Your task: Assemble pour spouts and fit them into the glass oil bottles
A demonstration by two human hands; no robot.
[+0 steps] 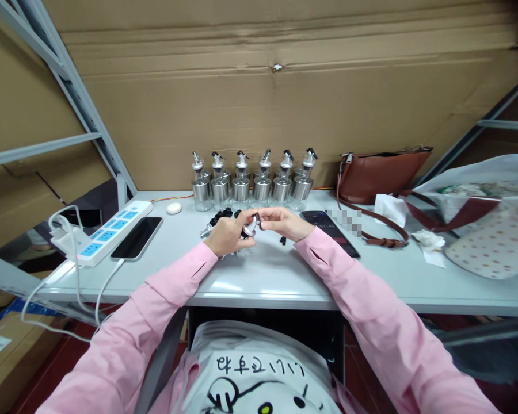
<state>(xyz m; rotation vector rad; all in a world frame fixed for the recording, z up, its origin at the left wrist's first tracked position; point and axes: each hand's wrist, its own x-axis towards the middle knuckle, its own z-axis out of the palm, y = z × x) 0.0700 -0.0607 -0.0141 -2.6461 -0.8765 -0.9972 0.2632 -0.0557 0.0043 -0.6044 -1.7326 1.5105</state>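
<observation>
In the middle of the table my left hand [229,234] is closed around a silver bottle pourer [250,227] with a dark stopper end. My right hand [285,223] pinches the small black cap [258,221] at the pourer's tip, its fingertips meeting those of the left. Behind and beside my left hand lies a pile of black parts [221,215], with another silver pourer [206,231] at its left edge. Two or so tiny black pieces [283,240] rest under my right hand. Glass bottles with steel sleeves [240,188], topped with pourers, stand in rows behind.
A power strip [112,231], a phone [137,238] with its cable and a round white object [174,208] are at the left. To the right lie another phone [331,232], a brown handbag [380,175], crumpled tissues [429,240] and a dotted bag [492,247]. Cardboard [242,103] walls the back.
</observation>
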